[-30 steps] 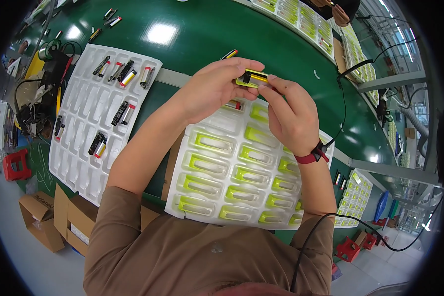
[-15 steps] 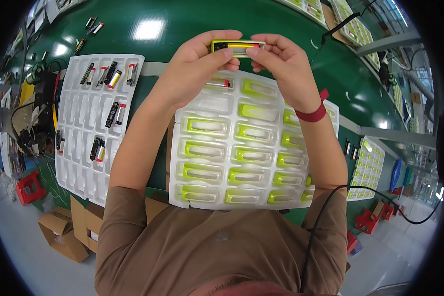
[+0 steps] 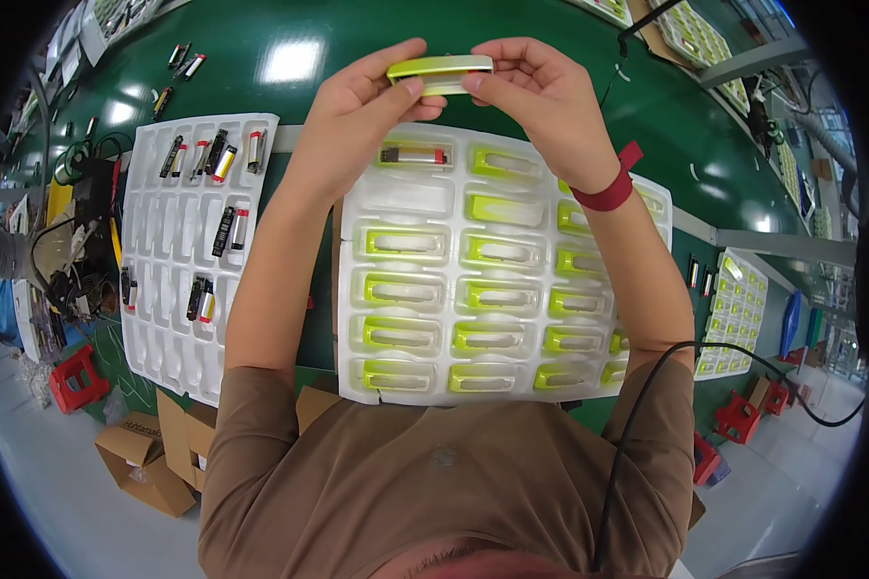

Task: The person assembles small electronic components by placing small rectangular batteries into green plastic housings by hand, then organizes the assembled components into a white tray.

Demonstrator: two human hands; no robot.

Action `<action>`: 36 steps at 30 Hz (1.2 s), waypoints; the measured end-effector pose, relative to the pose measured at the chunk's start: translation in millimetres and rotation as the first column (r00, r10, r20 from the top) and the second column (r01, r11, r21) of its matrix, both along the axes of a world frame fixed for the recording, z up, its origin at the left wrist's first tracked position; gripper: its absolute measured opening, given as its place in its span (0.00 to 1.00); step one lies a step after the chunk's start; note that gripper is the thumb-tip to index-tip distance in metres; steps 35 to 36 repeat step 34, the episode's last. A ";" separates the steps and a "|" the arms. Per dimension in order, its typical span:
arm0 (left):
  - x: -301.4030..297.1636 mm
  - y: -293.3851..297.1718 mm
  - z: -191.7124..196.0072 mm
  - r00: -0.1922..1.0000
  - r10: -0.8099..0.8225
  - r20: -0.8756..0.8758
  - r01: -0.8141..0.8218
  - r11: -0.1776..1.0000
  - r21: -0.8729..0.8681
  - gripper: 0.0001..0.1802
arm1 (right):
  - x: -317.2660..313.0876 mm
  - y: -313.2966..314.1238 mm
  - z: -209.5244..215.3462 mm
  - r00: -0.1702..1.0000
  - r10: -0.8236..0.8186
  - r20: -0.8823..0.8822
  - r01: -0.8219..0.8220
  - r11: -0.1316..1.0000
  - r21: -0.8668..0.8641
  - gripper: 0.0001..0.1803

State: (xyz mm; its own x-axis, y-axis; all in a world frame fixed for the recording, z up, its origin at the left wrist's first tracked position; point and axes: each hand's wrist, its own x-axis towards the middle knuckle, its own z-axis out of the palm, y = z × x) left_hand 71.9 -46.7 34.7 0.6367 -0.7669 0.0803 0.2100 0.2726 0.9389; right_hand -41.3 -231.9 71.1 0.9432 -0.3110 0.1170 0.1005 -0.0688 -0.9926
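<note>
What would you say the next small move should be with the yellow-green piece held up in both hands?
Probably lower the yellow-green piece, pinched between left hand and right hand, into the empty pocket of the white tray; most other pockets already hold one.

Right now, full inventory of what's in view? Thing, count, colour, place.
Green casing: one, yellow-green, held up between both hands over the table's far side.
Middle tray: one, white, in front of the person; most pockets hold yellow-green casings, one far-left pocket holds a silver lighter.
Left tray: one, white, left of the middle tray; a few dark and mixed-colour lighters, most pockets bare.
Table: one, dark green.
Cardboard boxes: several, brown, on the floor lower left.
Red stool: one, floor at left.
Left hand: grips the casing's left end.
Right hand: grips its right end; red wristband.
</note>
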 end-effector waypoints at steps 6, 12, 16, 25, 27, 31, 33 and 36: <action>3.1 10.7 6.1 0.898 -0.088 0.430 -0.035 0.962 0.270 0.21 | -6.7 0.8 -8.2 0.997 -0.019 0.069 0.054 0.829 -0.556 0.17; -5.8 7.9 15.5 0.642 -0.042 0.765 -0.274 0.920 0.280 0.18 | -8.7 -1.4 -4.5 0.968 0.107 0.225 0.130 0.557 -0.820 0.15; -4.8 6.2 12.4 0.519 0.012 0.855 -0.322 0.929 0.182 0.19 | -10.5 -2.2 -7.3 0.954 0.112 0.279 0.196 0.470 -0.861 0.17; -4.2 6.9 7.1 0.449 0.268 0.852 -0.194 0.960 -0.199 0.33 | -23.1 8.6 12.0 0.719 0.386 0.579 0.520 0.255 -0.815 0.25; -5.4 10.3 4.8 0.495 0.318 0.809 -0.097 0.945 -0.312 0.35 | -26.2 13.3 14.9 0.619 0.463 0.635 0.602 0.239 -0.762 0.23; -5.7 13.7 10.8 0.430 0.298 0.852 -0.106 0.954 -0.280 0.37 | -29.6 8.1 16.1 0.601 0.478 0.641 0.618 0.231 -0.752 0.23; -5.8 14.0 14.0 0.356 0.291 0.888 -0.104 0.957 -0.272 0.39 | -31.2 6.8 12.5 0.639 0.413 0.649 0.596 0.268 -0.757 0.24; -4.1 15.5 14.2 0.302 0.283 0.910 -0.104 0.959 -0.264 0.40 | -31.4 5.6 9.8 0.657 0.401 0.638 0.562 0.304 -0.769 0.28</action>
